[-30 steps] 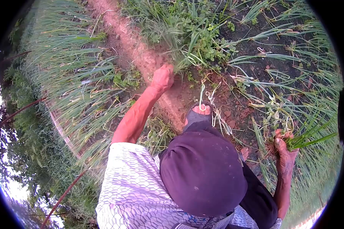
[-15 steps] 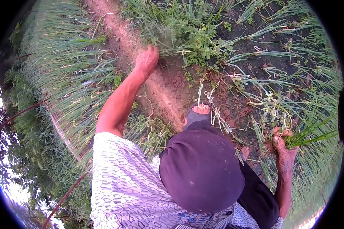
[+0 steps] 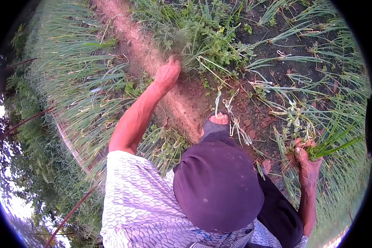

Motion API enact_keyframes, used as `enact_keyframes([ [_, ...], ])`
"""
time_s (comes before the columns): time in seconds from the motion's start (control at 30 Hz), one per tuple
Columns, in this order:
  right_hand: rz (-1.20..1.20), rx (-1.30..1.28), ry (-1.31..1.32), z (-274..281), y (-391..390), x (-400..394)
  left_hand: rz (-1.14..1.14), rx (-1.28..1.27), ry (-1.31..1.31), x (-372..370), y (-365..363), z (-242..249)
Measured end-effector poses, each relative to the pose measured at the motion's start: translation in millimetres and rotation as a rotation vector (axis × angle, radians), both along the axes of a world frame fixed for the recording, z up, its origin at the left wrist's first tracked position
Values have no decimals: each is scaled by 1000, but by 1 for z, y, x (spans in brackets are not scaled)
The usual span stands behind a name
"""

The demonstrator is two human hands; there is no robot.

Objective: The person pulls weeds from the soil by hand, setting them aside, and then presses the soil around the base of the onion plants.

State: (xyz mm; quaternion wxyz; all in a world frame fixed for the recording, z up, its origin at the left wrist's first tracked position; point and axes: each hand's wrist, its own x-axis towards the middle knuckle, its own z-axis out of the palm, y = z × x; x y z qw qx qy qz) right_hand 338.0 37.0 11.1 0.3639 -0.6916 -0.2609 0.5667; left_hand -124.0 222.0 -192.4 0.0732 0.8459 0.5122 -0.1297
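My left hand (image 3: 168, 73) reaches forward to the edge of a thick weed patch (image 3: 213, 41). Its fingers are closed on thin grass (image 3: 188, 51), partly blurred where blades and fingertips meet. Off to the right, my right hand (image 3: 306, 155) is wrapped round a bunch of weeds (image 3: 328, 144). Long green blades stick out on one side of that fist, and brown roots (image 3: 291, 160) show on the other. Pale leafy stems (image 3: 295, 118) rise just ahead of it.
Rows of onion-like plants (image 3: 78, 82) grow at the left, with more (image 3: 293, 60) at the right. A bare soil ridge (image 3: 173, 101) runs diagonally between them. My foot (image 3: 219, 119) and dark-covered knee (image 3: 219, 186) are in the middle. Dry stalks (image 3: 235, 120) lie beside the foot.
My left hand has moved a little right and slightly down, along the edge of the weed patch. The right hand stays in place with its bunch.
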Motion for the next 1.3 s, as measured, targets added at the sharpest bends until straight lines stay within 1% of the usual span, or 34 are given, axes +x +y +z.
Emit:
enact_keyframes([
  [0.07, 43, -40, -37, 0, 1, 2, 27, 107, 49, -9, 12, -2],
  [0.1, 54, -33, -43, 2, 4, 0, 93, 139, 96, -13, 18, -2],
  [0.2, 55, -4, -47, 2, 5, 0, 213, 70, 104, -29, 31, 6],
  [0.3, 11, -2, 6, 0, 4, -1, 230, 74, 130, -34, 34, 4],
  [0.4, -16, -32, 26, -1, 3, 1, 285, -1, 58, -28, 39, 11],
  [0.5, -27, -41, 12, 0, 0, 2, 185, -282, 39, -8, 31, 18],
  [0.53, -25, -26, 16, -1, -1, 3, 145, -279, -10, -6, 27, 10],
  [0.6, 2, -17, -3, -3, 1, 3, 190, -40, -159, -1, 29, -4],
  [0.67, 47, -42, -56, -1, 1, 3, 191, -22, -137, 9, 46, 11],
  [0.7, 22, 15, -58, -2, 1, -1, 192, -15, -123, 10, 53, 16],
  [0.77, 24, 16, -60, -1, 2, -2, 164, 73, -48, 1, 74, -5],
  [0.8, 21, 16, -60, 1, 1, -2, 147, 116, -11, 0, 81, -6],
  [0.83, 5, 22, -54, 1, 0, -3, 155, 122, 83, 1, 87, -8],
  [0.93, 2, 35, -92, 2, 0, -5, 213, 79, 175, -8, 104, -13],
  [0.97, 9, 19, -102, 2, -1, -5, 272, 86, 196, -13, 111, -25],
  [1.07, 41, -19, -132, 0, 0, -3, 47, -8, 320, -38, 127, -46],
  [1.1, 28, -26, -110, 1, 2, -4, 289, 32, 300, -13, 119, -12],
  [1.2, -21, -42, -72, 4, 3, -7, 161, -97, 296, -16, 129, -1],
  [1.23, -42, -41, -77, 4, 3, -8, 205, -105, 304, -19, 134, -3],
  [1.3, -44, -58, -68, 3, 2, -6, 151, -58, 203, -27, 137, -8],
])
